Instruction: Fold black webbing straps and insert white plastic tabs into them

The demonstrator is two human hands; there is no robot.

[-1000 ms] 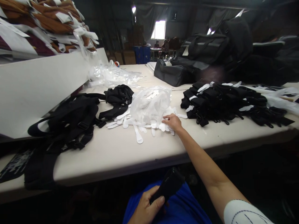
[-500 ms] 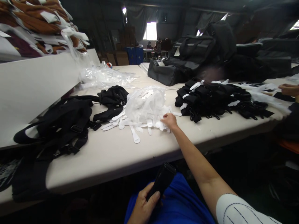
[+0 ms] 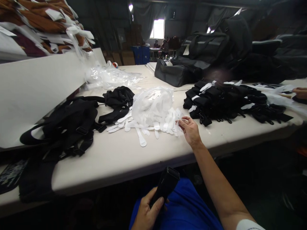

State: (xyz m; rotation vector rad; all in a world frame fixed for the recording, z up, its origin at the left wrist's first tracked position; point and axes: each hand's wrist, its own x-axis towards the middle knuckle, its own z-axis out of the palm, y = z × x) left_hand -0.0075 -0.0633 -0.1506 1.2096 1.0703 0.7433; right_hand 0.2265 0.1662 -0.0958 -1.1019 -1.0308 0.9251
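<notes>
My left hand (image 3: 150, 207), low in front of my lap, is wrapped round a folded black webbing strap (image 3: 166, 185). At the right edge of a pile of white toothed plastic strips (image 3: 141, 139), my right hand (image 3: 189, 129) is closed in a pinch. A blurred white plastic strip (image 3: 178, 124) shows at its fingertips, partly lost against the pile. A clear plastic bag (image 3: 152, 107) with more white strips inside rests on the pile. Right of it lies a heap of folded black straps (image 3: 220, 100), some with white strips on them.
Loose black straps (image 3: 72, 121) lie on the left of the pale table (image 3: 115, 163). Behind are clear plastic wrap (image 3: 107, 75) and black bags (image 3: 178, 72). A white board (image 3: 43, 92) stands left, with stacked fabric above. Another person's hand (image 3: 299, 92) is at the far right.
My right hand has drawn back to the right from the strip pile, its fingers still pinched. My left hand keeps the folded strap in place. The view has shifted slightly.
</notes>
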